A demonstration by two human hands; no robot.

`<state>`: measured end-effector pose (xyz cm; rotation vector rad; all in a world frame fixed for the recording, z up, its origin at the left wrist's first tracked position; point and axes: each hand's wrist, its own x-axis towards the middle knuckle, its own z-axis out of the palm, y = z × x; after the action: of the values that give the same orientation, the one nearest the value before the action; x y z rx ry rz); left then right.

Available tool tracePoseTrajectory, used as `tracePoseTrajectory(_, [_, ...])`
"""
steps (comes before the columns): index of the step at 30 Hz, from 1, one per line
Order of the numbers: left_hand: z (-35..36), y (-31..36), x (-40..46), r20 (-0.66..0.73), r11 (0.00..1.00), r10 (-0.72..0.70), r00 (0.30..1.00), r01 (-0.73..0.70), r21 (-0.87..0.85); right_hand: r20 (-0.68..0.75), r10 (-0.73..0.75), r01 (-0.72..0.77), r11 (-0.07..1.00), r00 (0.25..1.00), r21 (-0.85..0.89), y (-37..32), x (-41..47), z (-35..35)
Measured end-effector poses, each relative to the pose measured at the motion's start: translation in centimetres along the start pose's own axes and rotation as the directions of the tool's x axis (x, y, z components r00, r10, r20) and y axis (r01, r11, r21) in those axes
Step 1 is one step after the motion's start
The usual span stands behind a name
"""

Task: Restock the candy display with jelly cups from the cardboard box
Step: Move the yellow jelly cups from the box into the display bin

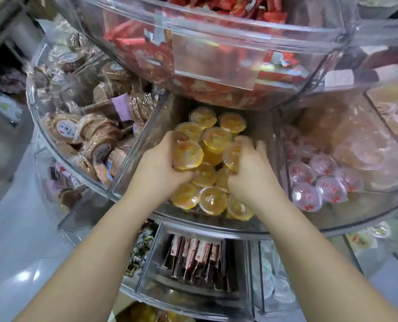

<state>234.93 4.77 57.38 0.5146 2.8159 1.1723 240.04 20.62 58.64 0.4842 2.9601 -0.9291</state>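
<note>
Bright, even indoor light falls from above, with soft shadows only. White glare streaks the clear plastic bins (216, 66) and a sheen spot sits on the floor (26, 275) at lower left. The wide lens bends the edges. Corners and the upper left are dim and blurred.

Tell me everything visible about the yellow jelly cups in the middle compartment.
The yellow jelly cups are small, round, clear plastic tubs of yellow jelly with printed film lids. They lie heaped and tilted at many angles in the central clear compartment of the tiered display. The left hand and right hand both curl around cups at the top of the pile. More cups lie loose below and behind the hands, against the front wall.
</note>
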Motion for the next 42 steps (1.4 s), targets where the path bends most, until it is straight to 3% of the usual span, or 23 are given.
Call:
tracePoseTrajectory(4, [0.2,0.0,0.5,0.047,0.989,0.000,0.999,-0.007,0.149,-0.098,-0.009,-0.004,0.992,0.995,-0.125,-0.3,1.1,0.6])
tracePoseTrajectory(9, [-0.1,-0.2,0.3,0.056,0.911,-0.013,0.998,-0.011,0.412,-0.067,-0.055,0.027,0.933,0.996,-0.360,-0.1,1.0,1.2])
tracePoseTrajectory(15, [-0.3,0.1,-0.1,0.033,0.786,-0.026,0.999,0.000,0.619,-0.071,0.038,-0.064,0.902,0.997,-0.427,-0.4,1.2,1.5])
tracePoseTrajectory(19, [-1.3,1.2,-0.6,0.029,0.701,-0.025,0.999,-0.003,0.713,-0.068,0.059,-0.080,0.924,0.996,-0.374,-0.8,0.2,0.8])
tracePoseTrajectory(21, [-2.1,1.7,-0.6,-0.009,0.739,0.064,0.998,-0.042,0.672,-0.124,-0.012,-0.027,0.952,0.992,-0.305,-0.6,-1.5,0.1])
tracePoseTrajectory(24, [-2.4,2.4,1.2,0.083,0.856,0.287,0.954,-0.295,0.425,-0.136,-0.132,0.120,0.988,0.982,-0.095,-0.4,-3.9,-0.7])
tracePoseTrajectory(27, [-0.9,3.6,4.0,0.293,0.890,0.338,0.894,-0.405,0.208,0.109,-0.103,0.108,0.993,0.989,-0.040,0.5,-4.7,-0.3])
tracePoseTrajectory(29, [0.7,4.2,5.8,0.410,0.871,0.320,0.854,-0.436,0.229,0.232,-0.050,0.066,0.996,0.971,-0.059,0.9,-4.6,0.1])
tracePoseTrajectory(32, [2.6,4.3,7.1,0.492,0.780,0.321,0.810,-0.520,0.349,0.231,-0.033,0.045,0.998,0.972,-0.046,1.1,-4.0,0.3])
tracePoseTrajectory(36, [3.6,4.0,7.4,0.477,0.714,0.422,0.771,-0.607,0.350,0.159,-0.039,0.041,0.999,0.987,-0.005,1.5,-3.1,0.4])
tracePoseTrajectory(42, [4.1,4.0,7.8,0.366,0.809,0.457,0.810,-0.550,0.209,0.169,-0.071,0.066,0.997,0.983,0.034,1.9,-2.6,0.8])
